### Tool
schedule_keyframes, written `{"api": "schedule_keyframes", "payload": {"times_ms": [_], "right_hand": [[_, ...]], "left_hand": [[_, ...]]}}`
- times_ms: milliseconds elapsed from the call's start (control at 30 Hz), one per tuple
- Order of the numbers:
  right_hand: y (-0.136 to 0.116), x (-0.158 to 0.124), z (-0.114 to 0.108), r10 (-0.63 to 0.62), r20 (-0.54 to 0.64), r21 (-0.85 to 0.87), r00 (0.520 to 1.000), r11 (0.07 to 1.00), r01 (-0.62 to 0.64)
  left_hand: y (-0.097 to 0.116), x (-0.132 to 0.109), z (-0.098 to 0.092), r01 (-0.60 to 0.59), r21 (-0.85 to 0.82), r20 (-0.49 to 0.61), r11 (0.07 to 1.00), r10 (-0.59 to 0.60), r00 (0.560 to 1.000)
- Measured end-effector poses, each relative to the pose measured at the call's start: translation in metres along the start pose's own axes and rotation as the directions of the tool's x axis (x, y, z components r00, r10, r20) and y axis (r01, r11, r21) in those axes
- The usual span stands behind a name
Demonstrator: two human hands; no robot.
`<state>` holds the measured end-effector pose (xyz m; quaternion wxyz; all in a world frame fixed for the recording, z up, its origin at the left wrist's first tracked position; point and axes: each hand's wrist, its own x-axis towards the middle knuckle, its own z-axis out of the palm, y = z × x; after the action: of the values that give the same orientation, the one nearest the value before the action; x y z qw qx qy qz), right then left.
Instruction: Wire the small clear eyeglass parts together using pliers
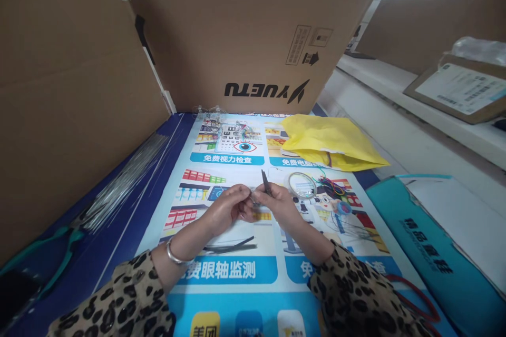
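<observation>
Both my hands meet over the middle of the printed mat. My left hand [231, 205] is closed in a pinch, its thumb and fingers against something small that I cannot make out. Beside it, my right hand [280, 204] grips slim dark tweezers [265, 180], which point up and away from me. The right fingertips also reach the small thing between the hands. Several black strips [233, 245] lie below my left hand. To the right of my right hand is a round clear ring [302, 185] with small bits in it, next to a tangle of coloured cords [334, 186].
A yellow bag [332, 139] lies at the back right, and clear wiry pieces [237, 131] at the back left. Long thin wires [126, 181] and a teal-edged object [43, 268] are on the left. Cardboard [245, 31] walls the back; a teal box [427, 242] stands right.
</observation>
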<state>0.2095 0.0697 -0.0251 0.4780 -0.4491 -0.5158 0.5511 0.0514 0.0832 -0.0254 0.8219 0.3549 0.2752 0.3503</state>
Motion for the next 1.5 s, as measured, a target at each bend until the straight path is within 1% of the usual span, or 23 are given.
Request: {"api": "schedule_keyframes", "payload": {"times_ms": [100, 233, 333, 433, 533, 700, 867, 1000, 1233, 1500], "right_hand": [[-0.0021, -0.0006, 0.0017, 0.013, 0.031, 0.003, 0.999, 1.000, -0.013], [-0.0035, -0.0007, 0.0025, 0.026, 0.015, -0.021, 1.000, 0.999, -0.026], [-0.0025, -0.0003, 0.0014, 0.029, 0.011, -0.028, 1.000, 0.999, -0.028], [-0.0011, 0.0001, 0.0002, 0.009, -0.021, -0.052, 1.000, 0.999, -0.011], [-0.0013, 0.0000, 0.0006, 0.006, -0.038, -0.055, 0.999, 0.998, -0.008], [-0.0024, -0.0010, 0.0032, 0.009, -0.037, -0.036, 0.999, 0.999, -0.011], [-0.0001, -0.0009, 0.0033, -0.020, -0.063, -0.120, 0.998, 0.993, 0.012], [0.0010, -0.0006, 0.0024, -0.035, -0.079, -0.173, 0.996, 0.985, 0.021], [-0.0011, -0.0023, 0.0031, -0.020, -0.073, -0.169, 0.997, 0.986, 0.007], [-0.0030, -0.0035, 0.0043, -0.051, -0.091, -0.183, 0.995, 0.982, 0.034]], "left_hand": [[0.0000, 0.0004, 0.0007, 0.013, 0.042, -0.018, 0.999, -0.012, 1.000], [-0.0003, -0.0001, 0.0009, 0.015, 0.066, -0.041, 0.998, -0.012, 0.999], [-0.0016, -0.0009, -0.0003, 0.005, 0.080, -0.027, 0.997, -0.003, 1.000], [-0.0027, -0.0013, -0.0018, -0.002, 0.100, -0.003, 0.995, 0.002, 1.000], [-0.0026, -0.0013, -0.0020, 0.012, 0.119, 0.010, 0.993, -0.013, 1.000], [-0.0006, -0.0018, 0.0007, 0.044, 0.143, 0.001, 0.989, -0.045, 0.999], [0.0000, -0.0016, 0.0026, 0.032, 0.170, 0.018, 0.985, -0.036, 0.999], [-0.0018, -0.0004, 0.0005, 0.039, 0.199, 0.031, 0.979, -0.046, 0.998], [-0.0043, 0.0013, -0.0048, 0.054, 0.288, 0.014, 0.956, -0.060, 0.998], [0.0001, -0.0005, -0.0006, 0.042, 0.383, 0.007, 0.923, -0.049, 0.999]]}}
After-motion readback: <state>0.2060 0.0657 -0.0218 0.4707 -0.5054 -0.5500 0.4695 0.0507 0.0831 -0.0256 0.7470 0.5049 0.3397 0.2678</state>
